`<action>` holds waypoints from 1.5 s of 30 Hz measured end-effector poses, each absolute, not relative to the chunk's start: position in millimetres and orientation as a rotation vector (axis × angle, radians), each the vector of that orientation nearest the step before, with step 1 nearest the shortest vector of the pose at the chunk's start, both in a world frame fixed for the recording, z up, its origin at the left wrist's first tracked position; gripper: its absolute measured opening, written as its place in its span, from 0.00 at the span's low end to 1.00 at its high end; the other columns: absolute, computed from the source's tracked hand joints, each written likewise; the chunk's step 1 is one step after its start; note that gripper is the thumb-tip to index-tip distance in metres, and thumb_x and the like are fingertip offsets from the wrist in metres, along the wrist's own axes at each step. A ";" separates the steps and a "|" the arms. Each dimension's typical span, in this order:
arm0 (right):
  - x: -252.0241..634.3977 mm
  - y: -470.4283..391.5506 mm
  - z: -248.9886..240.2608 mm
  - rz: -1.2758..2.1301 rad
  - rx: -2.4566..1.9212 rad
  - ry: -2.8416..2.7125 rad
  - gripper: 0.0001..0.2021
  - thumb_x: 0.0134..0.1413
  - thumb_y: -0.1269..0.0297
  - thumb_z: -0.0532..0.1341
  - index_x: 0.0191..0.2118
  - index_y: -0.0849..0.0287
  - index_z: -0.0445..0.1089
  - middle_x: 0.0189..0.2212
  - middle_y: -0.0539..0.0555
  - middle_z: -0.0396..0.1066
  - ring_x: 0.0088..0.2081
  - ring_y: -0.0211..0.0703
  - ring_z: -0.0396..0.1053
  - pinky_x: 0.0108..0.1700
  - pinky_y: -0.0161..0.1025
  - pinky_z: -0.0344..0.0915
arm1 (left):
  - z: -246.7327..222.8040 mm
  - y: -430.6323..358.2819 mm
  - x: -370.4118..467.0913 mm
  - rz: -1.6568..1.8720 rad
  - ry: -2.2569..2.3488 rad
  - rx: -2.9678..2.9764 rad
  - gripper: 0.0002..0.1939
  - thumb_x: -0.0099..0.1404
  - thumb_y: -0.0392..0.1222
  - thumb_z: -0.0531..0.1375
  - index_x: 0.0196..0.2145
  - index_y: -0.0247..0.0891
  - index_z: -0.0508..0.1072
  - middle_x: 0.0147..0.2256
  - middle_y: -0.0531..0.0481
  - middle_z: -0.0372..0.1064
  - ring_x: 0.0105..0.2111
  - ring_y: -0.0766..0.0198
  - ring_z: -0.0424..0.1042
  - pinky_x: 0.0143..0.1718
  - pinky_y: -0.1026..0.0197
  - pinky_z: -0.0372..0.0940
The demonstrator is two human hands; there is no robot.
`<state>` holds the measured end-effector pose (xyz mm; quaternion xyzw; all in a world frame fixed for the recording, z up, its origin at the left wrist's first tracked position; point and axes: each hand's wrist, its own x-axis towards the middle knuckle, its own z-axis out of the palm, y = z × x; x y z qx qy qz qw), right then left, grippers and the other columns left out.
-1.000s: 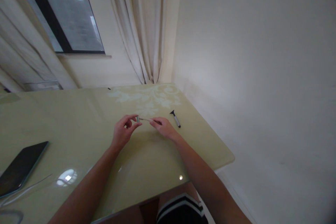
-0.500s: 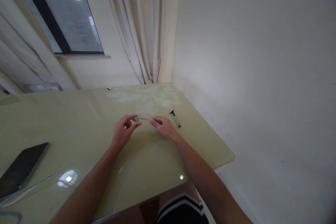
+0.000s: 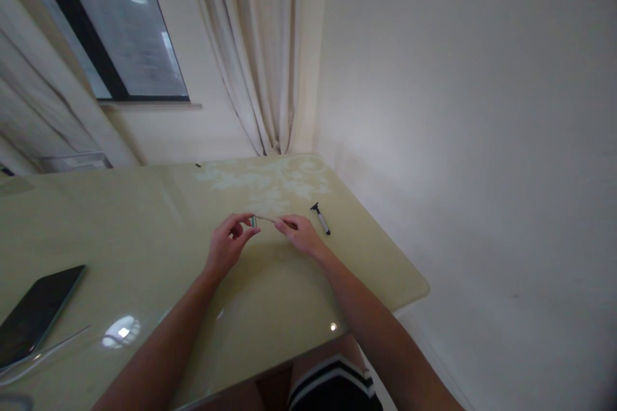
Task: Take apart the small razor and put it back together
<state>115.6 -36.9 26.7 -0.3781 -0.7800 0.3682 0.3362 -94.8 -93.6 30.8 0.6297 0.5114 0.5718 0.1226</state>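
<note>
My left hand (image 3: 230, 241) pinches a small upright piece with a green and pale strip, which looks like a razor cartridge (image 3: 254, 221), between thumb and fingertips. From the right, my right hand (image 3: 297, 231) is closed on a thin stick-like tool (image 3: 265, 218). The tool's tip reaches the top of the cartridge; at this size I cannot tell whether it touches. Both hands are just above the table. A razor (image 3: 321, 219) with a grey and black handle lies to the right of my right hand.
The glossy pale-green table (image 3: 270, 308) meets a white wall (image 3: 457, 141) at the right. A black tablet (image 3: 41, 311) and a white cable (image 3: 53, 350) lie at the left. A tiny dark object (image 3: 197, 166) sits near the back edge, before the curtain (image 3: 270, 77).
The hands hold nearly the same pose. The cartridge appears slightly turned in my left fingers, and the tool's tip sits near its top edge. The view has shifted slightly.
</note>
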 end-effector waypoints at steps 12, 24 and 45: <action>115.2 -39.2 29.1 1.007 -0.957 -2.021 0.17 0.66 0.53 0.61 0.37 0.61 0.80 0.28 0.50 0.71 0.30 0.38 0.62 0.34 0.35 0.54 | 26.5 -91.7 -97.3 1.675 1.498 1.831 0.18 0.60 0.53 0.69 0.42 0.40 0.79 0.31 0.53 0.73 0.21 0.71 0.60 0.24 0.66 0.59; 117.4 -37.3 29.7 0.980 -0.950 -2.046 0.17 0.66 0.51 0.61 0.42 0.60 0.81 0.33 0.53 0.75 0.32 0.39 0.64 0.35 0.35 0.56 | 28.6 -91.9 -95.9 1.669 1.495 1.814 0.18 0.60 0.53 0.69 0.42 0.40 0.79 0.30 0.54 0.72 0.21 0.70 0.60 0.24 0.66 0.59; 118.9 -35.4 28.0 1.011 -0.938 -1.965 0.18 0.64 0.51 0.62 0.40 0.60 0.81 0.31 0.52 0.74 0.33 0.41 0.66 0.35 0.36 0.57 | 25.4 -90.0 -94.2 1.666 1.474 1.763 0.15 0.60 0.51 0.69 0.42 0.40 0.79 0.30 0.54 0.72 0.21 0.70 0.60 0.24 0.66 0.60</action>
